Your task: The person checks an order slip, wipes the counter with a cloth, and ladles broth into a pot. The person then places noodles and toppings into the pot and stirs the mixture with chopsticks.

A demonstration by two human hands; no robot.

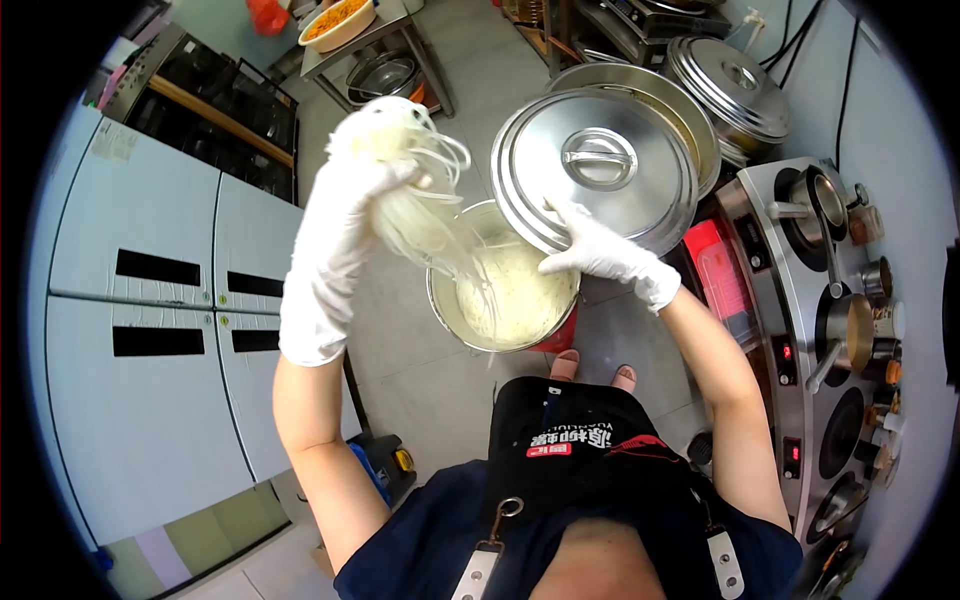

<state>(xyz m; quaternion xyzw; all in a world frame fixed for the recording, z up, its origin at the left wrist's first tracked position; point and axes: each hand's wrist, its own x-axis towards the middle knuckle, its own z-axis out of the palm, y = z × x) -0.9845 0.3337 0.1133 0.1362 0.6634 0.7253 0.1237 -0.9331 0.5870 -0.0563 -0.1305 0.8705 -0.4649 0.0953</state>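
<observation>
White noodles (410, 205) hang in a large bunch from my gloved left hand (365, 185), whose fingers are wrapped round them. The strands trail down toward a round metal pot (437, 310) that holds more pale noodles in liquid. My right hand (600, 250), also in a white glove, is at the lower edge of a big steel lid (560, 125), thumb and fingers apart at its rim. This lid lies tilted over part of a wide pot (705, 140) and overlaps the far rim of the noodle pot.
Burners with small pans (850, 330) line the right side. A second lidded pot (735, 85) stands at the back right. Pale cabinets (130, 210) fill the left. At the back, a steel table (375, 35) bears a bowl of orange food (338, 22).
</observation>
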